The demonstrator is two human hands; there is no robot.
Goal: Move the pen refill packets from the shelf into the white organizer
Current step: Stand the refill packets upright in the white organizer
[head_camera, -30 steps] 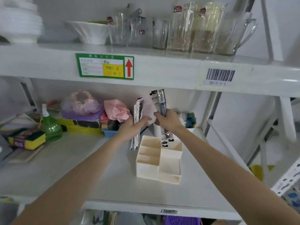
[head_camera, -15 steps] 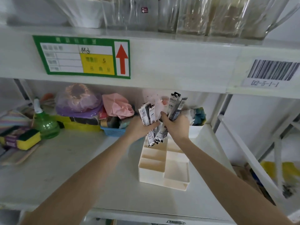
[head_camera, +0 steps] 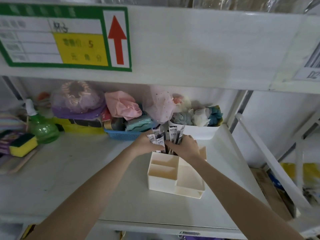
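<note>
Head view, left hand (head_camera: pixel 147 144): at 12 o'clock from the frame's centre, curled closed around a bunch of pen refill packets (head_camera: pixel 158 138), thumb across their fronts.
Head view, right hand (head_camera: pixel 186 147): just at 3 o'clock of the left one, also closed on packets, fingers wrapped over a taller card standing upright.
Packets: held upright between both hands, lower ends dipping into the rear compartment of the white organizer (head_camera: pixel 174 172); how deep, hidden by the hands.
Organizer: standing on the shelf (head_camera: pixel 69 170), front compartments at 6 o'clock of the hands, bare and shallow.
Neighbours: white bin (head_camera: pixel 195 131) of scrubbers at 1 o'clock of the hands, nearly touching the packet tops; blue basket (head_camera: pixel 121 134) at 10 o'clock; green spray bottle (head_camera: pixel 42 127) and sponge (head_camera: pixel 23 144) well apart at 9 o'clock.
Stage, as judged: packets being lowered in, release not yet made.
Risk one: letting go while the bundle leans, so tall packets fan out and tip over the low rim.
Risk two: two bundles crowding one compartment, ends catching on a divider and creasing.
Risk three: pressing down hard on a light organizer, sliding it toward the shelf edge at 6 o'clock.
Risk four: knuckles brushing the white bin on withdrawal, dragging scrubbers out.
</note>
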